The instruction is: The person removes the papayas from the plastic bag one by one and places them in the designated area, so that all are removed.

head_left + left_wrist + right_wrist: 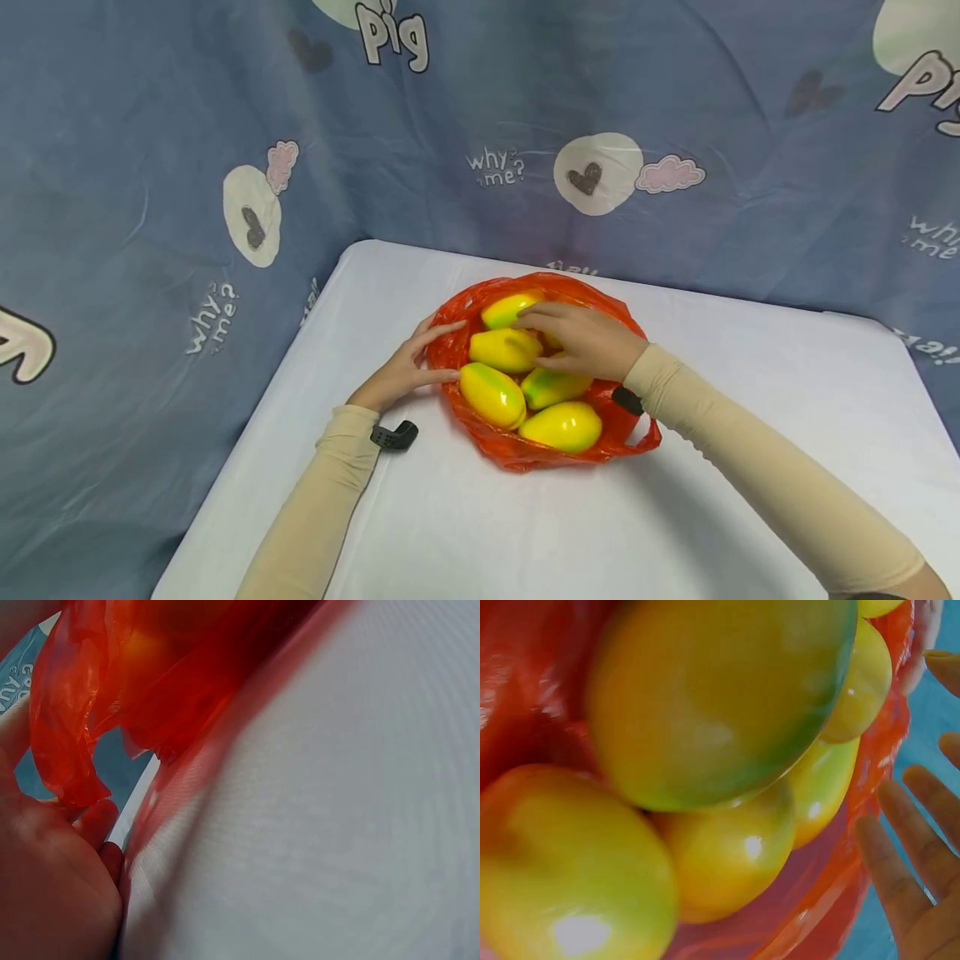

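A red plastic bag lies spread wide on the table with several glossy yellow-green mangoes in it. At the bag's left rim is my left hand, thumb and fingers apart, touching the plastic. The left wrist view shows a loose red strip of the bag beside the palm and bent fingers. Over the mangoes reaches my right hand, hiding part of them. In the right wrist view its fingers are straight and spread, and a large mango fills the near view.
A white-covered table extends around the bag. Blue printed cloth hangs behind the table and along its left side. At the bag's lower right, a handle loop lies toward the right forearm.
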`<state>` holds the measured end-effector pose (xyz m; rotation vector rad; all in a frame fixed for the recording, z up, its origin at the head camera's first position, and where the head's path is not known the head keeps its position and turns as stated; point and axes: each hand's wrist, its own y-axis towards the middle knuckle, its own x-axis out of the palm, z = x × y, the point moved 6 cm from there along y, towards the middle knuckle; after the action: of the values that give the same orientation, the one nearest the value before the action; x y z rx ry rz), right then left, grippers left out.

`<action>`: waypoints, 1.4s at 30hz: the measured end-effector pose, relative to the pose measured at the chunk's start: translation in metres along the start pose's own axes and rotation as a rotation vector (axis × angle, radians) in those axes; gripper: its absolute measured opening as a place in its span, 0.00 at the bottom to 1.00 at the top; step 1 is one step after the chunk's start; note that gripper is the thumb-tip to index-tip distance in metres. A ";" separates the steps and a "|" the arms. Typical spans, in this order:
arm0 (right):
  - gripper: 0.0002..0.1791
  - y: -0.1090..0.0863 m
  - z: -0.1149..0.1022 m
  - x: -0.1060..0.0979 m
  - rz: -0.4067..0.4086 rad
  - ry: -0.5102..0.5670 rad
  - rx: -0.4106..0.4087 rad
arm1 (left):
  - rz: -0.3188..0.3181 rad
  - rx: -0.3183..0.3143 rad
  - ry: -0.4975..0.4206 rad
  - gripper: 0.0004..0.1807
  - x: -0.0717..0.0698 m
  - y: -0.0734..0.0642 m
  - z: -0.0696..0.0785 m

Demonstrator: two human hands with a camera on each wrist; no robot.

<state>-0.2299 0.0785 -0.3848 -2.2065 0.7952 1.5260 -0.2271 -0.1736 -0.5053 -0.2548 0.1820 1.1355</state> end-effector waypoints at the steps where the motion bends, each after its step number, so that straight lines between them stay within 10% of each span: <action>1: 0.28 0.004 -0.001 0.001 -0.010 -0.015 -0.007 | -0.002 -0.001 0.001 0.38 0.000 0.000 0.000; 24: 0.33 0.044 -0.003 0.033 -0.206 -0.083 0.003 | -0.032 0.037 0.071 0.43 0.005 0.002 0.007; 42: 0.35 0.046 -0.005 0.039 -0.191 -0.097 -0.031 | -0.028 0.030 0.081 0.45 0.002 0.001 0.003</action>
<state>-0.2447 0.0296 -0.4177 -2.1426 0.5178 1.5461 -0.2273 -0.1707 -0.5034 -0.2759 0.2661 1.0946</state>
